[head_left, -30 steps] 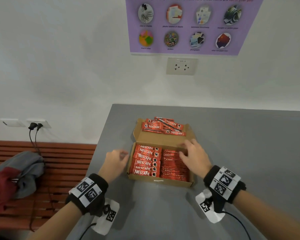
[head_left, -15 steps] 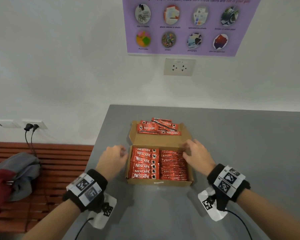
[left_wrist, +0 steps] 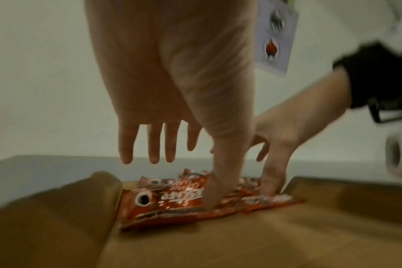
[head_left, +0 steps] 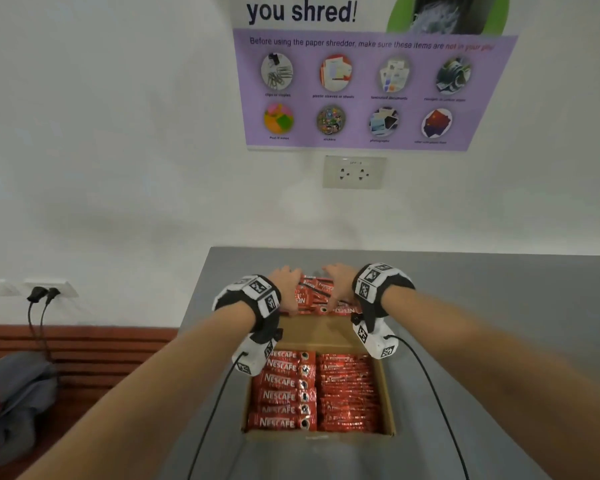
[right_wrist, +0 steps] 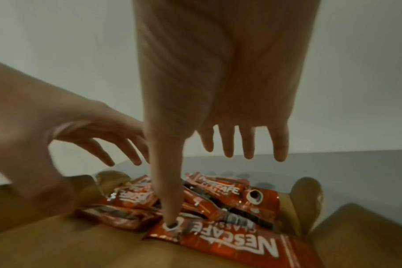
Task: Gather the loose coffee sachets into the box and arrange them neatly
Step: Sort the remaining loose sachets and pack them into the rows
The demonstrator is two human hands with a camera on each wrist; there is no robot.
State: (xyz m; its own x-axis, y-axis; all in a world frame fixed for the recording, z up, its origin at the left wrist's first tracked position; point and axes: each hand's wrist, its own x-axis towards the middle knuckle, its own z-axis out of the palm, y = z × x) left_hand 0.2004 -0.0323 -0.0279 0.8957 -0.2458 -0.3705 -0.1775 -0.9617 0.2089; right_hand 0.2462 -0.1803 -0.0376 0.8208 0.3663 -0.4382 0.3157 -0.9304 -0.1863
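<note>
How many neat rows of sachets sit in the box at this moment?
2: a left row lying label-up, and a right row packed tightly beside it. Further layers underneath may be hidden.

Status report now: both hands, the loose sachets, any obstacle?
Left hand and right hand open, thumbs pressing loose sachets on box lid. No grip yet. Box holds two neat rows. Nothing in the way.

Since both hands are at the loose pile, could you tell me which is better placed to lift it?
Roughly equal, perhaps the right hand: its thumb presses the nearest loose sachet.
</note>
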